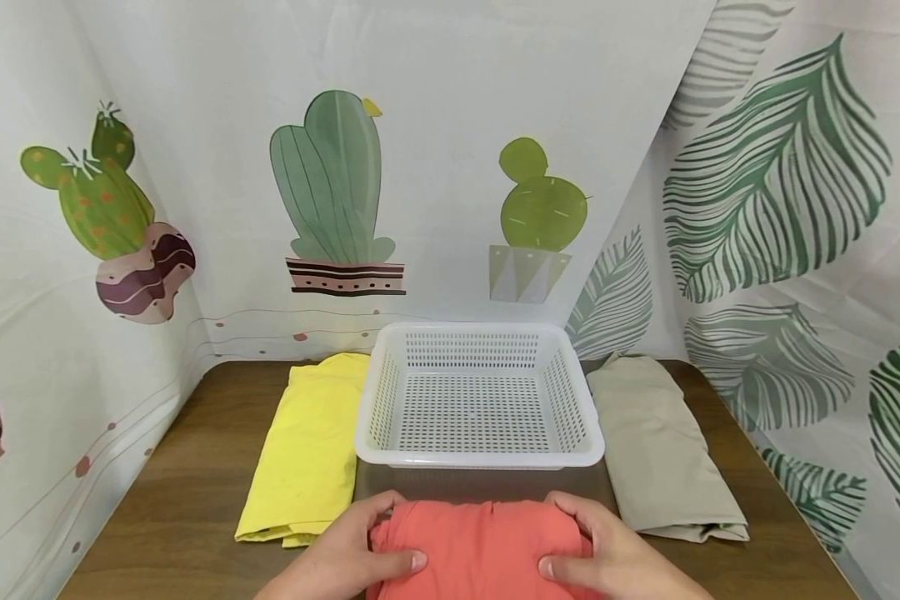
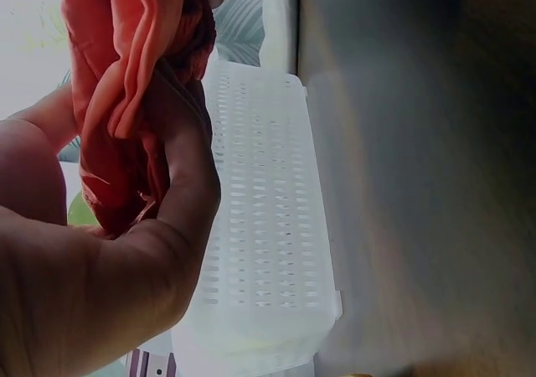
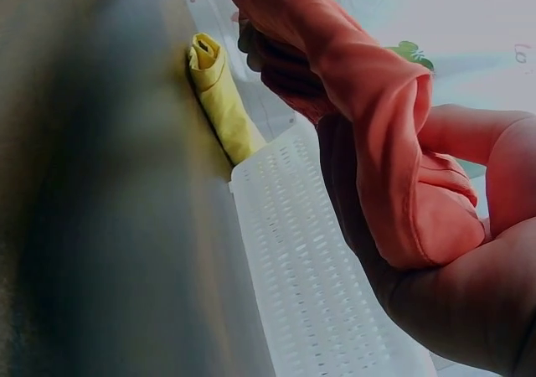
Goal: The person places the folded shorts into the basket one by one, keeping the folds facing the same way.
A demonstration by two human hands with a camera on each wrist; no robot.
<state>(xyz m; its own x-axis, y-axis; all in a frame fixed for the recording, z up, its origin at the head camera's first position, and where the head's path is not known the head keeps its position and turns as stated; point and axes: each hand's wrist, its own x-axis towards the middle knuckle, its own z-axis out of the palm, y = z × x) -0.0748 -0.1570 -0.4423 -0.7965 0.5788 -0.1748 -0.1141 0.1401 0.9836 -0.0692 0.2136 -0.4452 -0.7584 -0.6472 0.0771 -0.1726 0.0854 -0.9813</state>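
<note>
A folded red cloth garment (image 1: 487, 546) is held up in front of me at the bottom of the head view. My left hand (image 1: 352, 550) grips its left side, thumb on top and fingers under it. On the opposite side my right hand (image 1: 607, 550) holds it the same way. Both wrist views show the red garment (image 2: 126, 84) raised above the table, with fingers curled beneath its layers. Just beyond it stands a white perforated plastic basket (image 1: 480, 459), with nothing inside.
A folded yellow cloth (image 1: 307, 450) lies left of the basket, partly against its side. To the right lies a folded grey-beige cloth (image 1: 660, 450). All rest on a brown wooden table (image 1: 165, 500). Printed curtains (image 1: 450, 167) hang behind and at both sides.
</note>
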